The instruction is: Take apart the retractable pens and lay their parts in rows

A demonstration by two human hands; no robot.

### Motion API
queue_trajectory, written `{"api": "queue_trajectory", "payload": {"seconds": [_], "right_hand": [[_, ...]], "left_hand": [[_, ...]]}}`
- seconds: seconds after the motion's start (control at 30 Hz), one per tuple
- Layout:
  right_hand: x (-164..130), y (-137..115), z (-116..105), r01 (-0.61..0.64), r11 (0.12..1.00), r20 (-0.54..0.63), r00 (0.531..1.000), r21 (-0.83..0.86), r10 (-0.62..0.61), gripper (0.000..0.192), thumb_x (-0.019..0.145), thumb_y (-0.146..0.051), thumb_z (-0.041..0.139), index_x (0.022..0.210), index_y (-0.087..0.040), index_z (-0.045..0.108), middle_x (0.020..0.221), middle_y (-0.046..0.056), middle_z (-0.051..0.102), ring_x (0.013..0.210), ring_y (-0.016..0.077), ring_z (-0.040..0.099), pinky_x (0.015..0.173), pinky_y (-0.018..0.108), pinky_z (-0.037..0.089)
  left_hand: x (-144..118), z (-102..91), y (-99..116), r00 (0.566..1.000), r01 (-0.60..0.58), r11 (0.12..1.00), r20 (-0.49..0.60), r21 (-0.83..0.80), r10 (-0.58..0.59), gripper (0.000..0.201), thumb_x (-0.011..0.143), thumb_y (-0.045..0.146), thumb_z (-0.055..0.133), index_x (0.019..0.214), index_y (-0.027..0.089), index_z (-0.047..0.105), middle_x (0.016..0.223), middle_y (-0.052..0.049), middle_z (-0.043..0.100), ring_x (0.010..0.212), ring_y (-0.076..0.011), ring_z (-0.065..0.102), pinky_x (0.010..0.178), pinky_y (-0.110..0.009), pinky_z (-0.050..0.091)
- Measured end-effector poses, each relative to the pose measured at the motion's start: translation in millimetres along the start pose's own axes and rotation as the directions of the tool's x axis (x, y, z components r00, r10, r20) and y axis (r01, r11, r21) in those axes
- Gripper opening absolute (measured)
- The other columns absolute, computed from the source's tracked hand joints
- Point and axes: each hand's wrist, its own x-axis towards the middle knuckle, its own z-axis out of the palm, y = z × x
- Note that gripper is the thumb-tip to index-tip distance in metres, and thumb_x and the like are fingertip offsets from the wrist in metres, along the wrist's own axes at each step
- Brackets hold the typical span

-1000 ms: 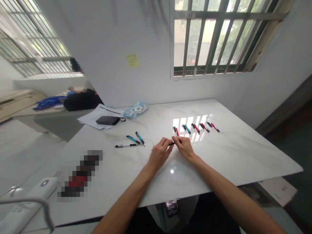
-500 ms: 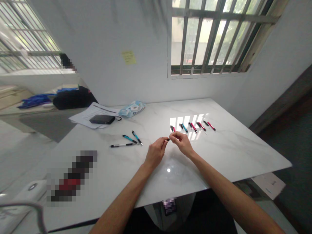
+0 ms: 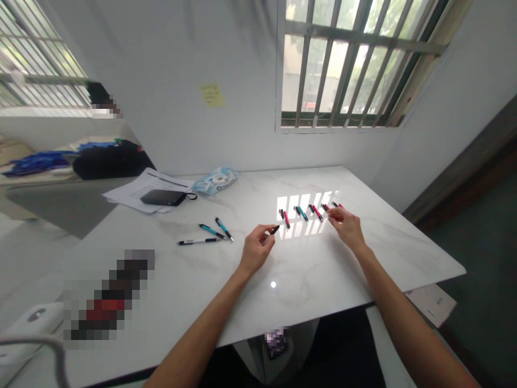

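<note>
My left hand (image 3: 256, 249) pinches a short black pen piece (image 3: 274, 230) just above the white marble table (image 3: 307, 269). My right hand (image 3: 347, 226) is out to the right, over the right end of a row of pens (image 3: 307, 213) lying side by side, red, blue and black. Its fingers are curled near a red pen; whether it holds anything I cannot make out. To the left lie two blue pens (image 3: 216, 230) and a white pen (image 3: 197, 242).
A black pouch (image 3: 163, 198) rests on papers (image 3: 133, 191) at the table's back left, with a tissue pack (image 3: 214, 180) beside it. A yellow note (image 3: 211, 95) is on the wall. The barred window (image 3: 343, 59) is behind. Blurred patches cover items at front left.
My hands were together on the pen piece. My right hand has let go and moved right to the far end of the pen row; my left hand keeps the piece.
</note>
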Motion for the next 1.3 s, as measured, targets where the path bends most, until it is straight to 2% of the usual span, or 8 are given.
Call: {"api": "queue_trajectory", "payload": {"seconds": [0.17,0.33,0.4,0.53,0.7,1.0,1.17,1.3], "right_hand": [[-8.7,33.9,-24.8,0.002,0.934,0.114,0.993,-0.358,0.042,0.026,0.082,-0.019,0.058,0.099,-0.021,0.078,0.090,0.007,0.079,0.083,0.0241,0.074,0.088,0.042,0.058],[-9.5,4.5,-16.9,0.057,0.945,0.050,0.998,-0.322,-0.043,0.022,0.085,-0.030,0.063,0.101,-0.022,0.075,0.103,0.009,0.079,0.085,0.0245,0.071,0.083,0.041,0.056],[-12.4,-23.7,-2.0,0.083,0.969,0.039,0.996,-0.232,-0.076,0.023,0.089,-0.043,0.066,0.093,-0.022,0.072,0.095,0.008,0.077,0.082,0.0236,0.069,0.078,0.037,0.053],[-25.1,-85.3,47.9,0.086,0.991,0.233,0.971,-0.099,-0.061,0.052,0.089,-0.067,0.066,0.065,-0.022,0.054,0.061,-0.001,0.058,0.060,0.0159,0.054,0.061,0.029,0.039],[-31.7,-121.7,100.6,0.073,0.995,0.364,0.930,-0.061,-0.045,0.061,0.092,-0.067,0.062,0.054,-0.022,0.045,0.051,-0.003,0.045,0.053,0.0127,0.041,0.057,0.030,0.029],[-21.9,-121.3,94.0,0.013,0.948,0.455,0.875,0.317,-0.164,0.029,0.089,-0.049,0.069,0.089,-0.020,0.072,0.076,0.000,0.066,0.072,0.0156,0.058,0.069,0.028,0.048],[-20.2,-121.0,91.6,-0.142,0.896,0.518,0.849,0.421,-0.109,0.039,0.080,-0.046,0.081,0.109,-0.020,0.080,0.084,0.003,0.073,0.077,0.0184,0.067,0.077,0.034,0.057],[-18.2,-120.4,93.2,-0.169,0.854,0.537,0.831,0.492,-0.145,0.050,0.080,-0.043,0.081,0.126,-0.024,0.075,0.113,0.009,0.078,0.105,0.0248,0.072,0.094,0.042,0.058]], "left_hand": [[1.0,2.8,-0.6,0.998,0.012,0.998,0.058,-0.056,-0.009,0.041,0.095,0.045,0.063,0.127,0.021,0.073,0.083,0.000,0.064,0.061,-0.0102,0.050,0.055,-0.022,0.037],[-1.0,3.3,-3.3,0.998,0.047,0.998,0.033,-0.038,-0.046,0.031,0.094,0.045,0.064,0.112,0.020,0.068,0.079,0.001,0.063,0.060,-0.0104,0.049,0.055,-0.022,0.037],[-1.2,3.6,-3.5,0.998,0.056,0.998,0.019,-0.040,-0.056,0.028,0.094,0.044,0.064,0.107,0.020,0.064,0.079,0.001,0.064,0.062,-0.0111,0.052,0.058,-0.022,0.040],[-2.0,5.1,-1.2,0.998,0.065,0.997,0.027,-0.050,-0.064,0.029,0.089,0.046,0.071,0.100,0.020,0.065,0.088,-0.002,0.068,0.069,-0.0130,0.061,0.063,-0.024,0.047],[-2.5,3.1,-1.9,0.997,0.068,0.991,0.055,-0.112,-0.062,0.035,0.081,0.050,0.082,0.089,0.019,0.068,0.084,-0.003,0.071,0.077,-0.0174,0.067,0.072,-0.028,0.054],[1.8,-0.8,-4.9,0.990,0.139,0.959,0.049,-0.248,-0.131,0.037,0.079,0.051,0.084,0.088,0.015,0.080,0.081,-0.005,0.077,0.074,-0.0165,0.068,0.073,-0.028,0.054],[-1.9,0.9,-2.5,0.992,0.130,0.947,0.036,-0.294,-0.125,0.037,0.078,0.047,0.086,0.095,0.015,0.082,0.083,-0.007,0.079,0.076,-0.0185,0.072,0.079,-0.033,0.058],[-2.7,-0.5,-4.5,0.988,0.147,0.942,0.004,-0.303,-0.153,0.040,0.076,0.050,0.088,0.093,0.015,0.081,0.082,-0.008,0.079,0.074,-0.0199,0.074,0.075,-0.034,0.061]]}}
